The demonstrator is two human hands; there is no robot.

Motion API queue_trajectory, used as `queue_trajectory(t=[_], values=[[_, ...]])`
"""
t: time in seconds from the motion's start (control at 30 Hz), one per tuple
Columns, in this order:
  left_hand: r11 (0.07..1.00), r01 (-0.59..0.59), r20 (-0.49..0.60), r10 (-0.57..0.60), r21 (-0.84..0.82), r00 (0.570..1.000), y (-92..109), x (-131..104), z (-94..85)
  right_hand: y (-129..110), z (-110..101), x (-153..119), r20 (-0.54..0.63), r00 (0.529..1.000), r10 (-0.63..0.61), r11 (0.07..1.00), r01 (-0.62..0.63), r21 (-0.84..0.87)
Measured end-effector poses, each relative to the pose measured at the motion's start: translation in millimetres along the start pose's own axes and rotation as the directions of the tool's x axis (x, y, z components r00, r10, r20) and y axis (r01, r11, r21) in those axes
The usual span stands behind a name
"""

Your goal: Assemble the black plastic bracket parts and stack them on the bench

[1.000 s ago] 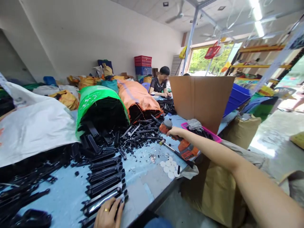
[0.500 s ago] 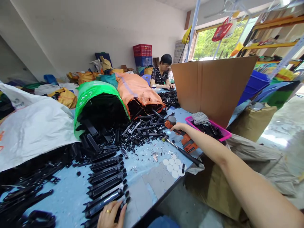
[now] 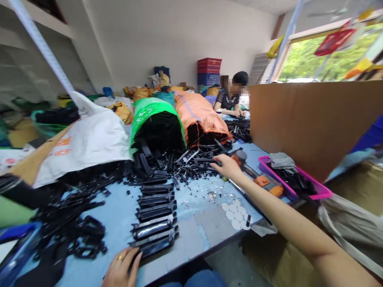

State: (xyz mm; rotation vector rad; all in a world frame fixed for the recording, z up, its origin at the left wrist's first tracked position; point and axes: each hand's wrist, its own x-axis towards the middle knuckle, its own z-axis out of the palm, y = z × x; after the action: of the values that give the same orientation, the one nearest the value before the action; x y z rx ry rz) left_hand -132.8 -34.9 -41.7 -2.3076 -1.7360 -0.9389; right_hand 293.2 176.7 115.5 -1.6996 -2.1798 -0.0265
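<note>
My left hand (image 3: 121, 266), wearing a gold ring, is at the front edge of the table with thumb and fingers closed around a dark plastic part, mostly hidden by the hand. Right above it lies a row of long black plastic parts (image 3: 155, 213), side by side. My right hand (image 3: 229, 166) is over the table, fingers apart and holding nothing. Just right of it an orange and black cordless power tool (image 3: 269, 185) lies on its side. Under my right forearm runs a hammer (image 3: 243, 193) with a dark handle. Loose small black parts and screws (image 3: 191, 167) lie beyond my right hand.
Green (image 3: 155, 105), orange (image 3: 199, 109) and white (image 3: 98, 139) sacks spill black parts onto the table. A pink basket (image 3: 321, 193) with a grey cloth and a cardboard sheet (image 3: 302, 119) stand at right. White discs (image 3: 236, 215) lie near the edge. Another person (image 3: 230, 97) sits beyond.
My right hand has let go of the power tool and moved left of it, fingers spread. My left hand has shifted left along the row. The view has turned left.
</note>
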Motion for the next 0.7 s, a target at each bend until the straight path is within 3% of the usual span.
queue_trajectory(t=[0.07,0.13,0.2,0.27,0.4,0.5,0.6,0.7], values=[[0.993,0.115,-0.057,-0.115,-0.006,0.992,11,0,-3.6,-59,36,16,0.143,0.962,-0.231,0.972,0.221,0.080],[0.980,0.198,-0.078,-0.198,-0.005,0.977,20,1,-5.3,-120,71,28,0.264,0.885,-0.385,0.923,0.365,0.123],[0.966,0.260,-0.076,-0.259,0.006,0.963,28,2,-8.5,-171,102,34,0.329,0.831,-0.449,0.893,0.430,0.133],[0.951,0.308,-0.106,-0.305,0.016,0.946,39,2,-14.2,-205,127,39,0.371,0.808,-0.459,0.886,0.450,0.115],[0.900,0.406,-0.154,-0.429,-0.158,0.890,69,-5,-24.0,-226,154,49,0.432,0.784,-0.446,0.882,0.466,0.064],[0.749,0.505,0.084,-0.524,-0.428,0.848,92,-10,-23.0,-226,162,59,0.455,0.761,-0.462,0.870,0.489,0.065],[0.548,0.602,0.319,-0.527,-0.581,0.788,109,-11,-21.3,-225,165,63,0.464,0.744,-0.481,0.863,0.496,0.098],[0.523,0.627,0.328,-0.555,-0.578,0.765,116,-6,-27.4,-216,160,55,0.427,0.761,-0.489,0.868,0.474,0.149]])
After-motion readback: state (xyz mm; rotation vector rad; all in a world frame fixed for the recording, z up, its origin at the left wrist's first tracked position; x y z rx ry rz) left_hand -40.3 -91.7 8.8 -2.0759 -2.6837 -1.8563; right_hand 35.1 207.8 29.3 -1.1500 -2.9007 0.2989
